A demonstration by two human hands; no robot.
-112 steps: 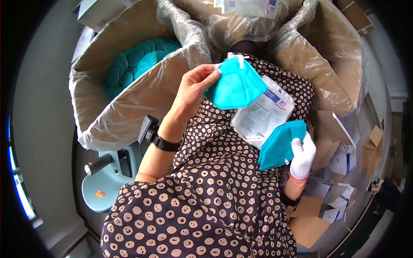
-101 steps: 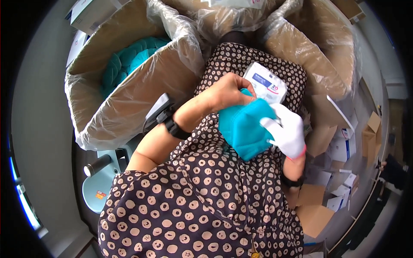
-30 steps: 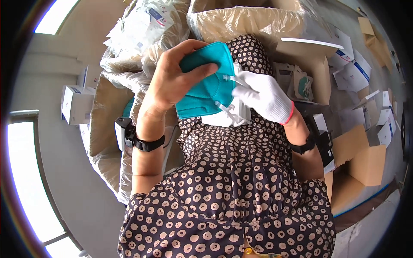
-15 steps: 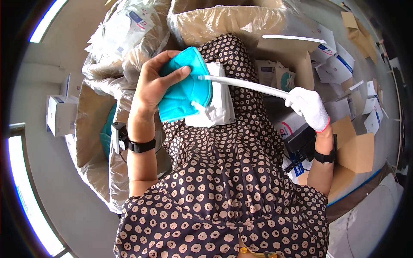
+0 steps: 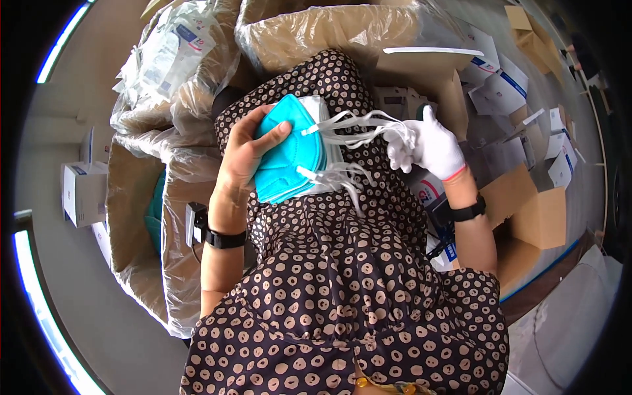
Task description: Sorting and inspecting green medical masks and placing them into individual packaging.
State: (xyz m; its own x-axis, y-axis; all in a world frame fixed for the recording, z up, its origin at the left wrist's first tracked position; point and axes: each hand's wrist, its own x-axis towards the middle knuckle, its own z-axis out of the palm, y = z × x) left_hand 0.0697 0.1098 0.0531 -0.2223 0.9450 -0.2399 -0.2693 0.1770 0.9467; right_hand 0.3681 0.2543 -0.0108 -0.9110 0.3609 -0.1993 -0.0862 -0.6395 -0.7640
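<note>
My left hand, bare, grips a small stack of teal folded face masks above my lap, thumb across the top one. White elastic straps hang off the masks' right edge in two bunches. The upper bunch runs to my right hand, which wears a white knit glove. Its fingers curl at the strap loops while the thumb points up. The lower bunch dangles loose over the patterned dress. Something white and flat shows behind the masks, mostly hidden by them.
Plastic-lined cartons stand left and ahead; the left one holds teal masks. Clear packets fill a lined carton at the upper left. An open carton sits right, near scattered white boxes.
A single strap was stretched taut to my right hand. Now several straps hang slack, and that hand has come left, closer to the masks. More masks show fanned in my left hand.
</note>
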